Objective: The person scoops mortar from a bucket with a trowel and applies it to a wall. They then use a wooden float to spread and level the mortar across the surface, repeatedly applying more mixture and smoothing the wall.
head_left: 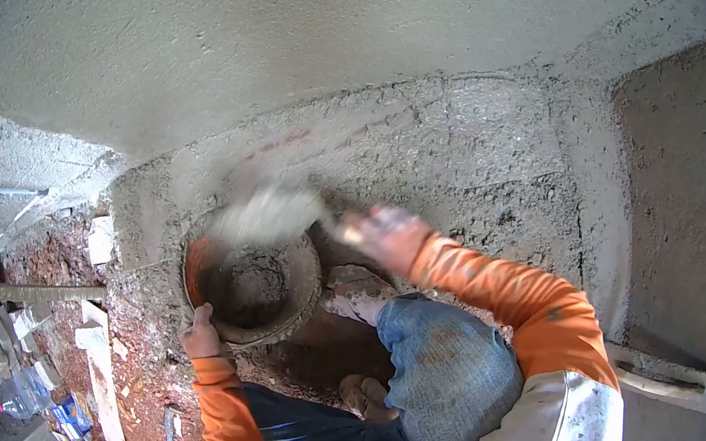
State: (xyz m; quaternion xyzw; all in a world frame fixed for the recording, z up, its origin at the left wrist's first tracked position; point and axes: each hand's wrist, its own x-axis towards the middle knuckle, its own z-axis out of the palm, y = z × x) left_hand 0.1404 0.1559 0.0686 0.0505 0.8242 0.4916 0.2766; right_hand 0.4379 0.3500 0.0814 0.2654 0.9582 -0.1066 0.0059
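Round orange mortar-caked pan (pixel 254 283): on the rubble ground at the foot of the grey plastered wall (pixel 215 39). Left hand (pixel 201 335): closed on the pan's near rim. Right hand (pixel 388 234): gripping a blurred, mortar-loaded trowel (pixel 272 212) above the pan.

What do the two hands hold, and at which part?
Left hand grips the mortar pan by its near rim; right hand holds the blurred trowel by its handle.
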